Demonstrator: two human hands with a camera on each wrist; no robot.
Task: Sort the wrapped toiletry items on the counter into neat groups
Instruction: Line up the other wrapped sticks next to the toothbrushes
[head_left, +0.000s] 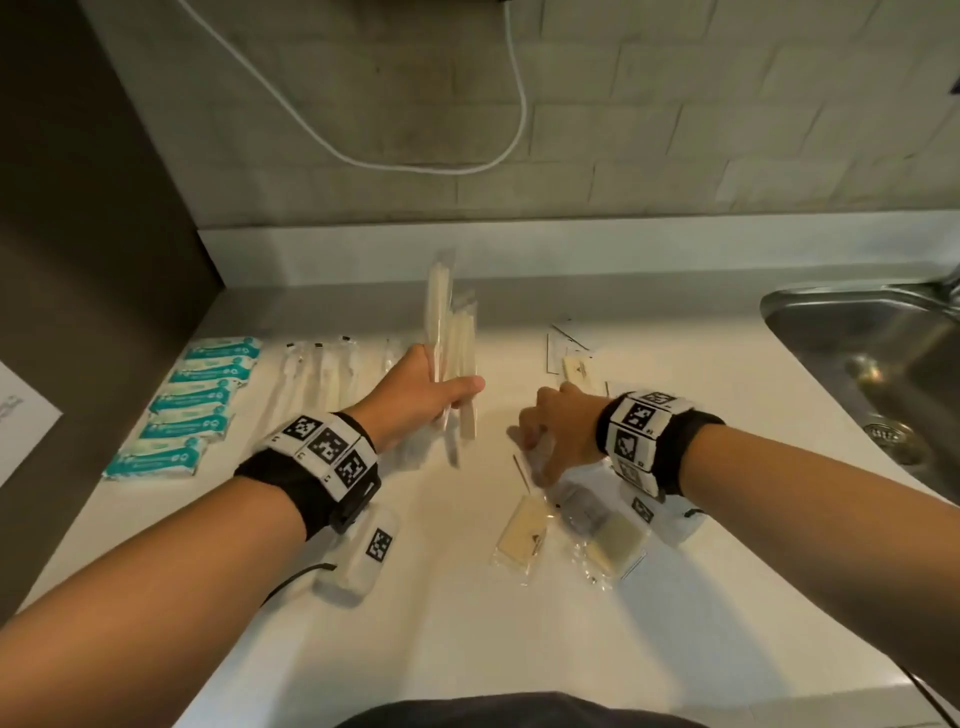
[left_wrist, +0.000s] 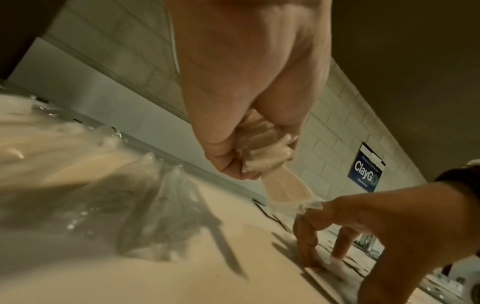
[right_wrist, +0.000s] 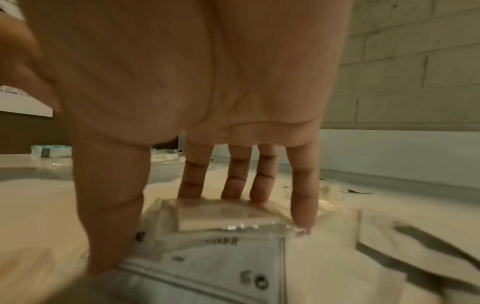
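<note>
My left hand (head_left: 431, 395) grips a bundle of clear-wrapped pale sticks (head_left: 451, 332) and holds it upright above the counter; their lower ends (left_wrist: 285, 189) stick out below the fist (left_wrist: 241, 160). My right hand (head_left: 540, 441) reaches down at the middle right. Its straight fingers (right_wrist: 233, 181) touch the far edge of a small clear-wrapped packet (right_wrist: 226, 219), and the thumb (right_wrist: 109, 216) rests on a white printed sachet (right_wrist: 207, 271) beneath it. The packet lies flat on the counter.
Teal packets (head_left: 197, 400) lie in a column at the left, with a row of wrapped toothbrushes (head_left: 317, 374) beside them. Cream wrapped packets (head_left: 522, 535) lie under my right wrist. A steel sink (head_left: 872, 353) is at the right, a dark panel (head_left: 78, 260) at the left.
</note>
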